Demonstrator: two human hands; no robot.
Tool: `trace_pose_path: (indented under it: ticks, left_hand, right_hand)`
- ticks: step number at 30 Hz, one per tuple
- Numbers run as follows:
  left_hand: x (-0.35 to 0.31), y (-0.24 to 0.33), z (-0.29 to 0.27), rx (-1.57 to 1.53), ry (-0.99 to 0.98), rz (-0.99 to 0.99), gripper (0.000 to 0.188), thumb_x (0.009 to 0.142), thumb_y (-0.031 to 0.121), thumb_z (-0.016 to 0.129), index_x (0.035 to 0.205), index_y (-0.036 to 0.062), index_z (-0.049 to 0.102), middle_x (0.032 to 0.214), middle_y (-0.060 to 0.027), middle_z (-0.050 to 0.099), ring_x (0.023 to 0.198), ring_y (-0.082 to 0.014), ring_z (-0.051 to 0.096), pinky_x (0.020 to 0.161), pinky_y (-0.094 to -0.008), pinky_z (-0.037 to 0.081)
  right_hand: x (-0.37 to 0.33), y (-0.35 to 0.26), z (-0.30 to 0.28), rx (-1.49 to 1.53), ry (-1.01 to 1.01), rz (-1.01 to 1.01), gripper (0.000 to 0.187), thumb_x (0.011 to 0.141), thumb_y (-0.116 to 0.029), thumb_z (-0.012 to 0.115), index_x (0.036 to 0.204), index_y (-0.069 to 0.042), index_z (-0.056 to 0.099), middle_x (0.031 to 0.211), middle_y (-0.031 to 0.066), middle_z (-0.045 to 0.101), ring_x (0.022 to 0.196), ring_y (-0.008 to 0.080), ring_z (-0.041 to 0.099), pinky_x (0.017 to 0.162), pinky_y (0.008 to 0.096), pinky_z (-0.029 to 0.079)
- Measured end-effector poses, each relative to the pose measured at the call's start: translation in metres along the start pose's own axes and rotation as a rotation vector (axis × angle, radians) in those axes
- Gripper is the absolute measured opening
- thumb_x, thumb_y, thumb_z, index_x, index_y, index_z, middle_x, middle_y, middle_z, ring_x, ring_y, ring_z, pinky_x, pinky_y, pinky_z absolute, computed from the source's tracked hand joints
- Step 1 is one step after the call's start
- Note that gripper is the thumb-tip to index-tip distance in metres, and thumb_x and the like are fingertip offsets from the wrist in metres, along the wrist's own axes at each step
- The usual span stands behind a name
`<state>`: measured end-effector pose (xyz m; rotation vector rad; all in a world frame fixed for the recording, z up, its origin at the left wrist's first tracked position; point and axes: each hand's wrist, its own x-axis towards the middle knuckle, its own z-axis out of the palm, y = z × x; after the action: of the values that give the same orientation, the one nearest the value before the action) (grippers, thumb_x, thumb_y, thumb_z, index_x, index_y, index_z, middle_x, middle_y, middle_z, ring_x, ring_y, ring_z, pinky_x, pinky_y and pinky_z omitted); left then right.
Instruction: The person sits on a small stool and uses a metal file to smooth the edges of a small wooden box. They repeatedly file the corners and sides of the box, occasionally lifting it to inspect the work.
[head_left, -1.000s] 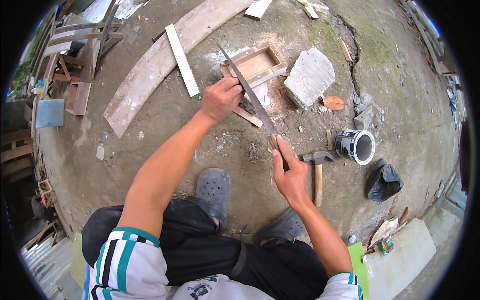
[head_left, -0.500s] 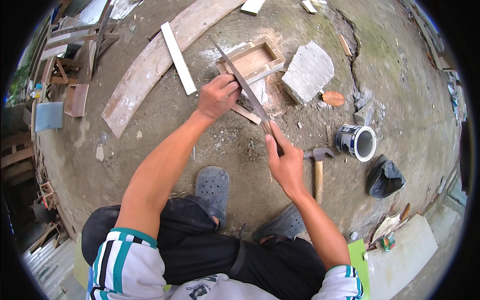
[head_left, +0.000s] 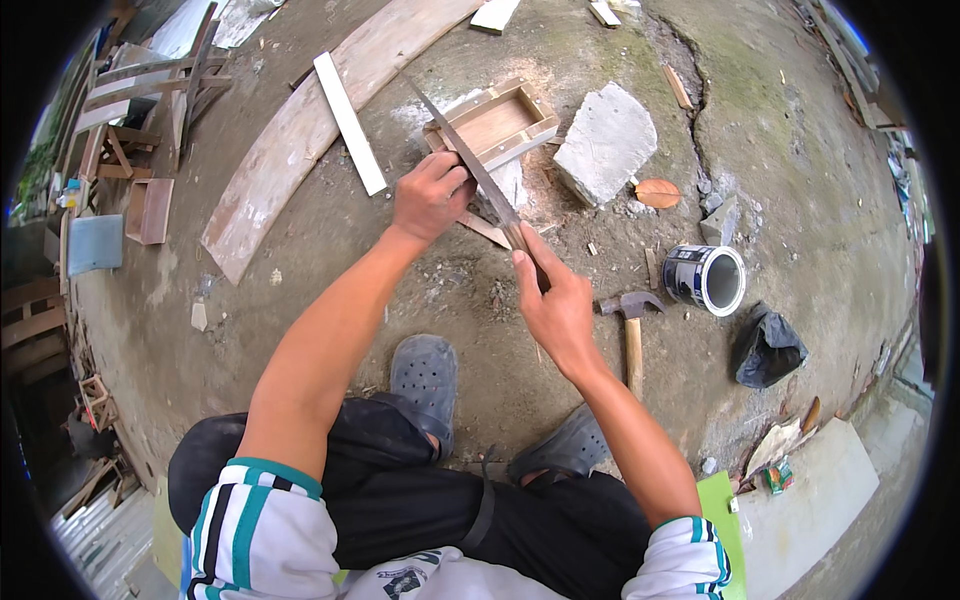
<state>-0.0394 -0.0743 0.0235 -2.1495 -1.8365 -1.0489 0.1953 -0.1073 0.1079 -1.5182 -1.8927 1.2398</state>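
Observation:
A small open wooden box [head_left: 524, 145] rests on a pale slab ahead of me, tilted slightly. Across its left end lies the tapered blade of a handsaw [head_left: 488, 187], its tip pointing far left. My right hand [head_left: 560, 305] is closed round the saw's handle, thumb along the top. Close to the blade's left side, my left hand [head_left: 430, 195] is closed at the near left corner of the box; its fingertips are partly hidden. A thin wood strip [head_left: 484, 229] lies on the ground just below the box.
Right of the box are a stone slab [head_left: 608, 142], a claw hammer [head_left: 633, 345], an open paint can [head_left: 720, 280] and a black plastic bag [head_left: 768, 348]. To the left lie a white strip [head_left: 350, 125] and a long plank [head_left: 260, 200]. My clogs [head_left: 424, 385] are near.
My right hand has moved slightly up and left, pushing the saw away along its length. The left hand stays at the box corner. The whole view has shifted a little.

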Motion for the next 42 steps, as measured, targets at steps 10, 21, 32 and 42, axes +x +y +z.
trace_pose_path:
  ticks: [10, 21, 32, 42]
  left_hand:
    - [0.0, -0.01, 0.002, 0.014, 0.048, 0.067, 0.016, 0.076, 0.01, 0.079, 0.089, 0.0121, 0.069, 0.097, -0.0014, 0.069, 0.097, -0.0236, 0.073, 0.075, -0.0347, 0.061]
    - [0.005, -0.007, -0.004, -0.019, 0.076, 0.083, 0.018, 0.073, 0.008, 0.081, 0.086, 0.0087, 0.069, 0.097, -0.0041, 0.07, 0.095, -0.0255, 0.073, 0.073, -0.0364, 0.06]
    - [0.008, -0.008, -0.003, -0.005, 0.067, 0.091, 0.015, 0.075, 0.009, 0.079, 0.085, 0.0121, 0.068, 0.095, -0.0009, 0.07, 0.093, -0.0218, 0.072, 0.07, -0.0343, 0.059]
    - [0.006, -0.009, -0.004, -0.014, 0.021, 0.064, 0.018, 0.074, 0.008, 0.08, 0.087, 0.0106, 0.068, 0.098, -0.0027, 0.071, 0.095, -0.0235, 0.072, 0.074, -0.0352, 0.059]
  right_hand:
    - [-0.021, 0.016, 0.0, -0.036, 0.019, -0.031, 0.04, 0.102, -0.023, 0.064, 0.141, -0.013, 0.064, 0.105, 0.0242, 0.074, 0.081, 0.0415, 0.073, 0.073, 0.0415, 0.058]
    - [-0.037, 0.019, -0.006, -0.041, 0.013, -0.005, 0.037, 0.101, -0.022, 0.065, 0.137, -0.012, 0.067, 0.108, 0.0248, 0.073, 0.09, 0.0431, 0.073, 0.077, 0.0428, 0.058]
    - [-0.038, 0.027, -0.004, -0.072, 0.107, -0.16, 0.038, 0.1, -0.024, 0.065, 0.136, -0.012, 0.067, 0.101, 0.0242, 0.074, 0.081, 0.0413, 0.073, 0.07, 0.0459, 0.058]
    - [-0.034, 0.031, 0.004, 0.0, 0.169, -0.229, 0.037, 0.1, -0.025, 0.065, 0.135, -0.012, 0.068, 0.108, 0.0241, 0.074, 0.085, 0.042, 0.073, 0.073, 0.044, 0.059]
